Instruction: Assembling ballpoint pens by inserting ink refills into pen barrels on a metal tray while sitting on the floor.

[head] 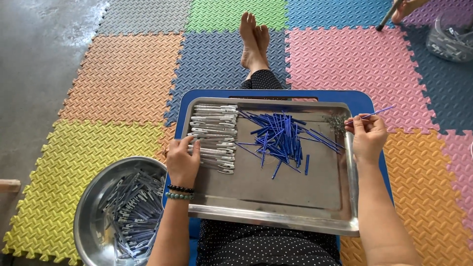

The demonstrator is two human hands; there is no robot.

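Head view: seated posture, legs stretched over coloured foam floor mats, steel tray (pixel 266 209) resting across the lap on a blue board (pixel 367 101).
Right hand (pixel 367 137): at the tray's right rim, fingers (pixel 355 124) pinched on one thin blue refill (pixel 377 113).
Held refill, long axis: nearly level, rising slightly to the right, free end projecting past the tray rim over the pink mat; pinched end pointing left toward the tray.
Loose blue refills (pixel 278 138): heaped mid-tray, left of the right hand and near it; axes mixed, most running from upper left to lower right.
Small grey bits (pixel 338 123): tangled patch in the tray's upper right corner, just beside the right fingertips; kind not discernible.
Left hand (pixel 182 160): at the tray's left edge, fingers curled down onto the lowest pieces of the white pen barrels (pixel 214 135); closure around any one barrel not discernible.
White pen barrels, long axis: left to right, stacked in a column, open ends not resolvable.
Nearer hand: left to the barrels, right to the refills.
Round steel bowl (pixel 93 197): on the floor left of the lap, holding assembled pens.
Another person's hand (pixel 401 10): top right, well apart, beside a clear container (pixel 451 39).
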